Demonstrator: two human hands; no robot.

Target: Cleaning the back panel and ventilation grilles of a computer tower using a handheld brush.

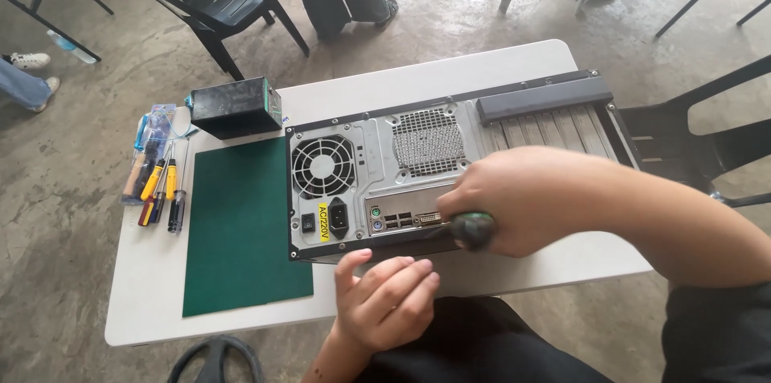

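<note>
Fingers: the right hand (522, 198) is wrapped tight round a dark green screwdriver handle (472, 230); the left hand (387, 296) is loosely curled, holding nothing, its fingertips (353, 258) touching the case's lower edge.
Table (144, 287): white, small, on a concrete floor.
Computer case (377, 182): lying on the table, its rear panel facing the camera (fan grille, ports, power socket all in view), right hand over its lower right part.
Mat (241, 230): green, flat on the table, just left of the case.
Box (235, 107): black, behind the mat.
Screwdrivers (157, 186): several, yellow and red handles, by the table's left edge.
Chair (209, 2): black plastic, beyond the table.
</note>
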